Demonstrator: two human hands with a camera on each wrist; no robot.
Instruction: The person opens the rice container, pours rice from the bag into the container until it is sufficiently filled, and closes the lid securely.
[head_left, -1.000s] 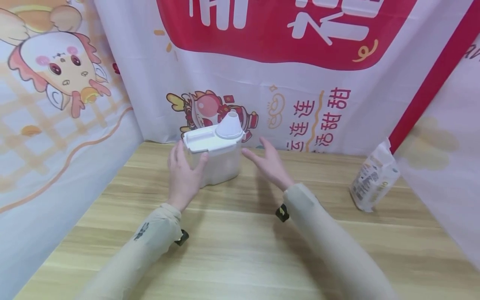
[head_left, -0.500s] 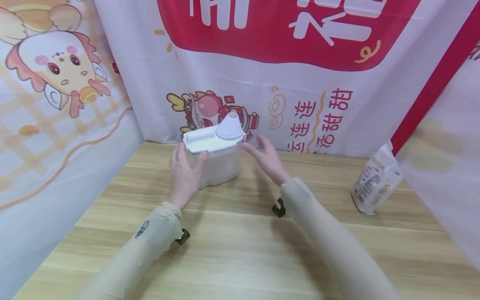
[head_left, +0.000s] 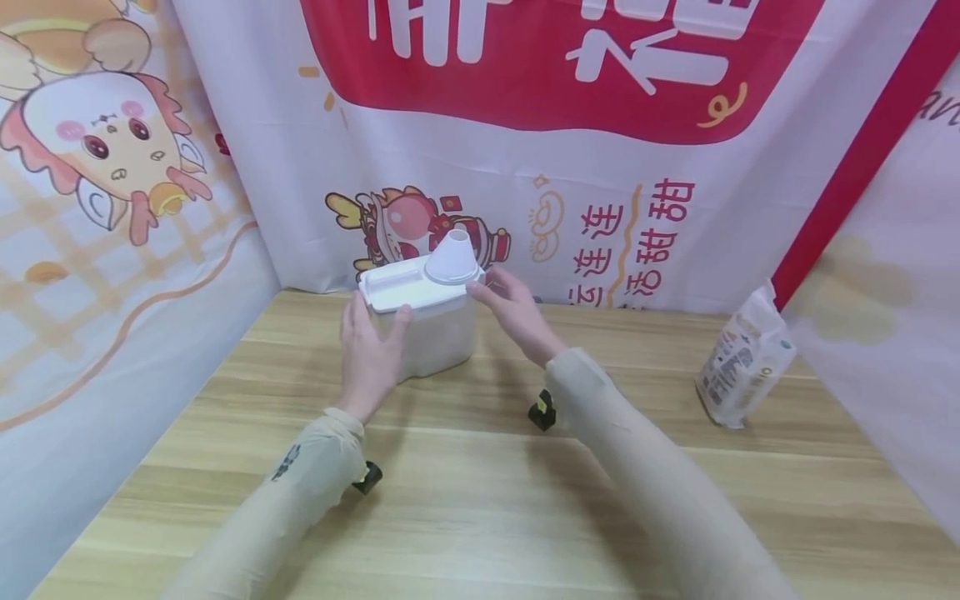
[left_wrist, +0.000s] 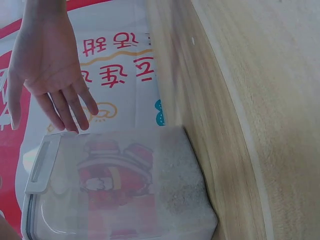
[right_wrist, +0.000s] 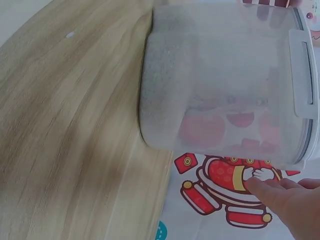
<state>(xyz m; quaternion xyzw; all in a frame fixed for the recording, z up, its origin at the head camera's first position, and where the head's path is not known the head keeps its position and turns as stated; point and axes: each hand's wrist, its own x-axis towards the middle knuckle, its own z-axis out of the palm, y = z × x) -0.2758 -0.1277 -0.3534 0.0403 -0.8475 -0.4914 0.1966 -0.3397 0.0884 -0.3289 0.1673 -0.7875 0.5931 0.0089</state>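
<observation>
R grip (head_left: pixel 521 317) has moved in to lid's (head_left: pixel 397 290) R end vs 0.5 s ago; thumb & fingers apart, can't tell if touching. L grip (head_left: pixel 369 354) holds container's (head_left: pixel 438 337) L end, thumb on near side. Container upright, approx ctr of frame on wood surface (head_left: pixel 465 508), white cone (head_left: pixel 453 258) up top. White bag (head_left: pixel 746 358) stands mid-right.

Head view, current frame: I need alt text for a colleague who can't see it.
Two hands flank a translucent container with a white lid and cone on a wooden table: the left hand at its left end, the right hand by its right end. A white printed bag is farther right.
</observation>
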